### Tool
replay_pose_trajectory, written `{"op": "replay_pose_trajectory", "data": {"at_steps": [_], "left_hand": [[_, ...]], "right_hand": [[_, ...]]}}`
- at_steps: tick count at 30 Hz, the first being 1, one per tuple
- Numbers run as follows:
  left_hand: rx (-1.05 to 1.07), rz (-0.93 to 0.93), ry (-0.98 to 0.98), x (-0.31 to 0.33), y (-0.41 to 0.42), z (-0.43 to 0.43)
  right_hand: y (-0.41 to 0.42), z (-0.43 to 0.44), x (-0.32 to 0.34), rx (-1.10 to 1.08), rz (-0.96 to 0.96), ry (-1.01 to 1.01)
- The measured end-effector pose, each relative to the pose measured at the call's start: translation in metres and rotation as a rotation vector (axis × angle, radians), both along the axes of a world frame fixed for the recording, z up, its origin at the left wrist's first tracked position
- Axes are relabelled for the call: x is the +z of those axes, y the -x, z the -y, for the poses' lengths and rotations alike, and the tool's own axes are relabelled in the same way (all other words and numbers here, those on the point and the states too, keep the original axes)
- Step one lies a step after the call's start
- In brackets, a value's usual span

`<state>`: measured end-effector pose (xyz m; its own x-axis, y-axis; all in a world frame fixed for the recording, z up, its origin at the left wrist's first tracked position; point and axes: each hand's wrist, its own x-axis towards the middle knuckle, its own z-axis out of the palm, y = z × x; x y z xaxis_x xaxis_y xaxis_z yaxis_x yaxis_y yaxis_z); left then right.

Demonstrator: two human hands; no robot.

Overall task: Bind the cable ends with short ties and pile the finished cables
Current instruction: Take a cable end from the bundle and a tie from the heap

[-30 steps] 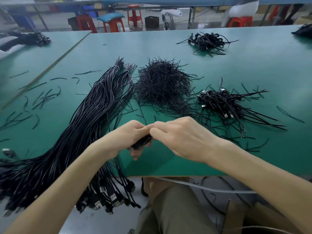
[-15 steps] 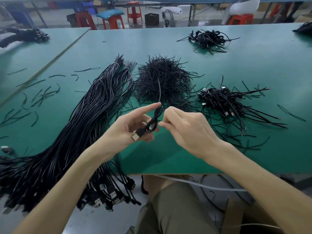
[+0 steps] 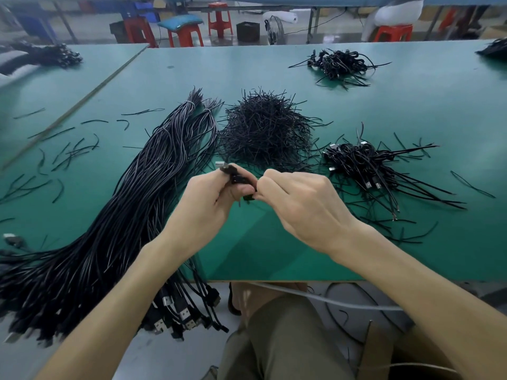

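My left hand [image 3: 205, 200] grips a folded black cable [image 3: 236, 178], whose silver USB plug pokes out above my fingers. My right hand [image 3: 299, 201] pinches the same bundle from the right; a short tie there is mostly hidden by my fingers. Behind my hands lies a heap of short black ties [image 3: 263, 130]. A long bundle of unbound black cables [image 3: 131, 209] runs down the left and hangs over the table's near edge. On the right sits the pile of bound cables [image 3: 367, 165].
The green table [image 3: 274, 256] ends just in front of my lap. Loose ties [image 3: 63, 154] are scattered at the left. Another bound pile [image 3: 340, 64] lies at the far right. Red stools [image 3: 186, 34] stand beyond the table, and a second table [image 3: 55, 86] adjoins on the left.
My left hand has turned the folded cable so the plug points up and away. My right hand has shifted closer onto the bundle; the upright tie end is no longer visible.
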<state>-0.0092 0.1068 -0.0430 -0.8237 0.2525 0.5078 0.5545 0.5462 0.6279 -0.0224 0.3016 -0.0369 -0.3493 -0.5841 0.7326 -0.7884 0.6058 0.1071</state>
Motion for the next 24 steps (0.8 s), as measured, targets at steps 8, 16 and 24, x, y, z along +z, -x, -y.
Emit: {"op": "replay_pose_trajectory", "data": {"at_steps": [8,16,24], "left_hand": [[0.016,0.397,0.148,0.027,0.006,-0.009],[-0.184,0.892,-0.100,0.032,0.010,-0.003],[-0.104,0.779,-0.088,0.022,0.012,-0.007]], "right_hand": [[0.002,-0.010,0.001,-0.015,-0.133,-0.102],[-0.002,-0.014,-0.012,0.001,-0.187,-0.126],[-0.009,-0.014,-0.015,-0.048,0.134,-0.020]]}}
